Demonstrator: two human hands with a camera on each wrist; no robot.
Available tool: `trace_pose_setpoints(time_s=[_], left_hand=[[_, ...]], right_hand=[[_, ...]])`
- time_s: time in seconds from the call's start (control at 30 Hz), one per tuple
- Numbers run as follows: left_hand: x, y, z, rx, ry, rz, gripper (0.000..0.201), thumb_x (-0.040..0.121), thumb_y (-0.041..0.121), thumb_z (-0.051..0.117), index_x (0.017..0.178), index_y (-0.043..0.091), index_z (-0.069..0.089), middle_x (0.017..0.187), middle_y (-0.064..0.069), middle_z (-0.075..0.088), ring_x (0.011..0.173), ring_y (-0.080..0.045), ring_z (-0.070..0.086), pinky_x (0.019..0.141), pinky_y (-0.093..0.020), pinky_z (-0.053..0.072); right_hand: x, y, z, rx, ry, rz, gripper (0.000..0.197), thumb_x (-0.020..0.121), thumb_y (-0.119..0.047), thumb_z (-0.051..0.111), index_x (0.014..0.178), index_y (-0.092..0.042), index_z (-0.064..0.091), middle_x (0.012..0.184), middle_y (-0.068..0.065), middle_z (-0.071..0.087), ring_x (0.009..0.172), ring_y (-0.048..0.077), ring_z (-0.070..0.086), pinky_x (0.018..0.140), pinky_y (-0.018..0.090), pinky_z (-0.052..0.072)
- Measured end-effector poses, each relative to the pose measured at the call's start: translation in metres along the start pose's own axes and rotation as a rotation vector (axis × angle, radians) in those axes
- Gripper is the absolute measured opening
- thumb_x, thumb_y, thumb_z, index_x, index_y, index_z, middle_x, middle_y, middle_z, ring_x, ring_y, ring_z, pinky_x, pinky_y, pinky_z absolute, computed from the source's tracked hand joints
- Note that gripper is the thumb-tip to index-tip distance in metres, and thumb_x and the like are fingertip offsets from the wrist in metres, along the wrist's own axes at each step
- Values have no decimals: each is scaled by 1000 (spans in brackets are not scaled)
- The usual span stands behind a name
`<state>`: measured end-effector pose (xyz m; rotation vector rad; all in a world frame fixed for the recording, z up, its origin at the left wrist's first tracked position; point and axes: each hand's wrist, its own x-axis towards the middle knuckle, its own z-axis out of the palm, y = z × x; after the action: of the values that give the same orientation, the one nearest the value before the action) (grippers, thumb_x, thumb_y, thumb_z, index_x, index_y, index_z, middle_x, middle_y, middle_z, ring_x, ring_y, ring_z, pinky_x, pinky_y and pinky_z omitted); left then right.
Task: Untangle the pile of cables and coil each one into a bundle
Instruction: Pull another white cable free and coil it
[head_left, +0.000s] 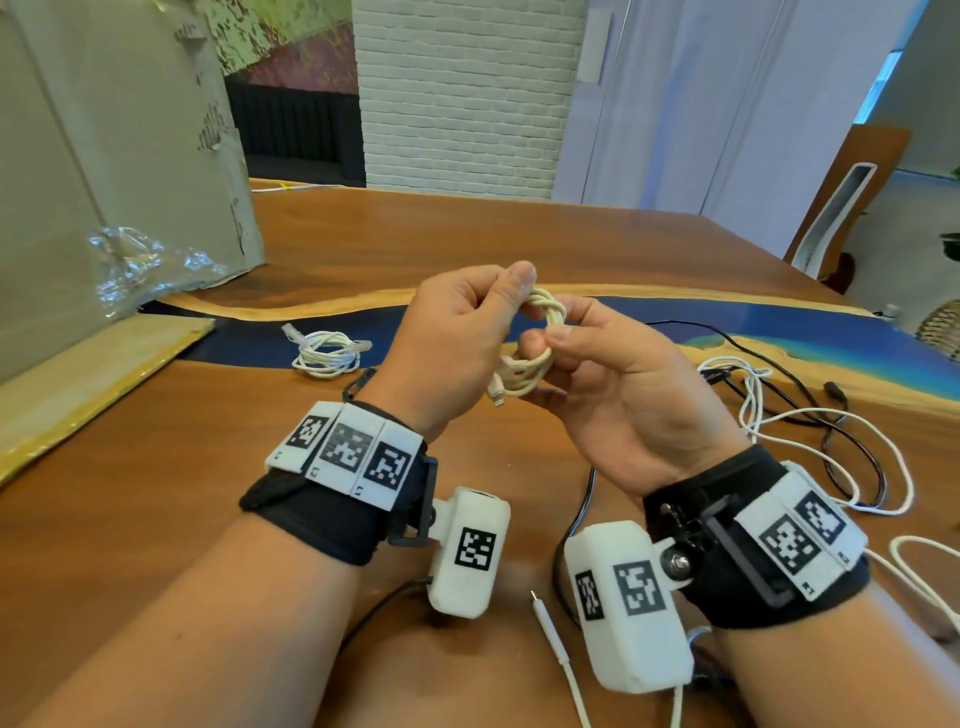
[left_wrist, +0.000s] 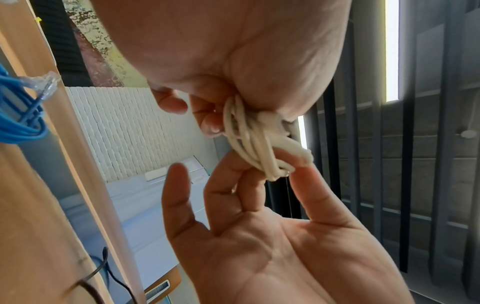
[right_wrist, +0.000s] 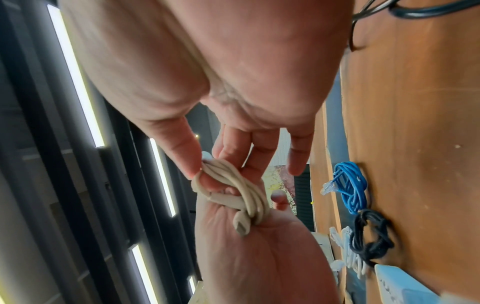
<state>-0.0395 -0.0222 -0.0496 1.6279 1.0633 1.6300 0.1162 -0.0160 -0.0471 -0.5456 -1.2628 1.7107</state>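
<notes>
wood-grained surface (head_left: 571, 234) with a blue resin band running across it carries the work, under a white brick wall (head_left: 462, 93) and pale curtains.

both hands are raised above it, meeting on one cream cable (head_left: 535, 343) already wound into a small coil. the left hand (head_left: 457, 338) is clenched round the coil, fingers curled, thumb tip on its upper turn. the right hand (head_left: 618, 384) pinches the coil between thumb and fingers; in the left wrist view its remaining fingers stand loosely extended. the coil's long axis runs roughly from upper far to lower near in the head view, with one plug end (head_left: 496, 397) hanging free at the lower end, on the left hand's side. judged from this, the step in hand is securing the last turn or tail; the free plug lies nearer the left hand, while the right hand holds the far loop.

outward: a finished white coiled cable (head_left: 324, 356) lies on the surface beyond the left wrist, apart from the hands. the right wrist view shows a blue coiled cable (right_wrist: 350, 185) and a black coiled cable (right_wrist: 369, 236) beside it, also set down. to the right of the right hand, loose white and black cables (head_left: 810, 431) remain tangled; another white lead (head_left: 550, 639) runs between the forearms. task judged partly complete.

a large cardboard sheet (head_left: 104, 156) with crumpled clear plastic (head_left: 140, 265) stands at far left; a chair (head_left: 841, 202) stands at far right.
</notes>
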Motion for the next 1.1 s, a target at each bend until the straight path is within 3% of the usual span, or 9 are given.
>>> trace_pose_setpoints(time_s=[0.2,0.37,0.43,0.53,0.63,0.77,0.87,1.03,1.1], left_hand=[[-4,-4,12,-91,-48,-39,43,100,40,55,82,4,72,65,-34,48,59,-34,39,51,-55,36],[-5,-4,15,-141,-60,-58,40,100,35,56,82,3,72,68,-24,53,65,-30,51,57,-48,44],[-4,-3,14,-151,-48,-54,38,102,32,55,83,3,72,66,-20,55,63,-27,51,60,-41,45],[-4,0,8,-139,-9,-3,37,102,32,54,85,5,73,64,-28,50,61,-30,44,54,-45,41],[-4,3,4,-66,36,84,33,105,25,52,81,14,72,54,6,49,53,-14,40,50,-28,35],[-4,2,5,-6,56,116,31,105,25,52,83,12,71,55,11,48,53,-11,39,52,-26,35],[-6,3,6,23,48,122,30,106,22,51,83,16,69,55,15,54,53,-5,45,53,-26,40],[-4,4,4,64,108,220,29,106,26,50,89,12,69,64,-6,57,58,-33,49,54,-44,43],[-3,5,3,76,130,250,28,106,26,51,88,15,69,63,-4,57,58,-33,47,53,-42,42]], right_hand=[[-3,-5,-8,118,-153,65,59,79,-16,70,129,-17,39,59,-3,49,62,16,52,73,33,49],[-5,-6,-6,161,-265,74,28,80,-13,64,104,-9,50,58,-5,52,61,12,55,79,39,45],[-6,-7,-4,195,-300,83,33,82,-11,65,112,-7,51,61,-5,52,65,13,51,84,41,43],[-6,-7,-2,132,-241,62,52,86,-3,63,133,-13,42,72,1,64,77,19,60,89,47,50],[-3,-7,1,-12,-136,-27,57,83,3,70,132,-11,44,79,9,71,79,25,70,81,42,58],[-3,-5,5,-123,-31,-101,62,75,0,76,129,-8,48,77,11,67,73,25,70,74,36,59],[-4,-2,7,-232,29,-160,47,83,6,75,122,-8,53,74,9,68,73,26,70,75,38,59],[-5,1,9,-455,155,-224,32,87,-10,79,112,-12,59,76,3,68,74,18,70,68,35,61],[-6,0,8,-503,191,-239,27,88,-15,79,107,-15,61,75,8,63,67,20,63,59,32,56]])
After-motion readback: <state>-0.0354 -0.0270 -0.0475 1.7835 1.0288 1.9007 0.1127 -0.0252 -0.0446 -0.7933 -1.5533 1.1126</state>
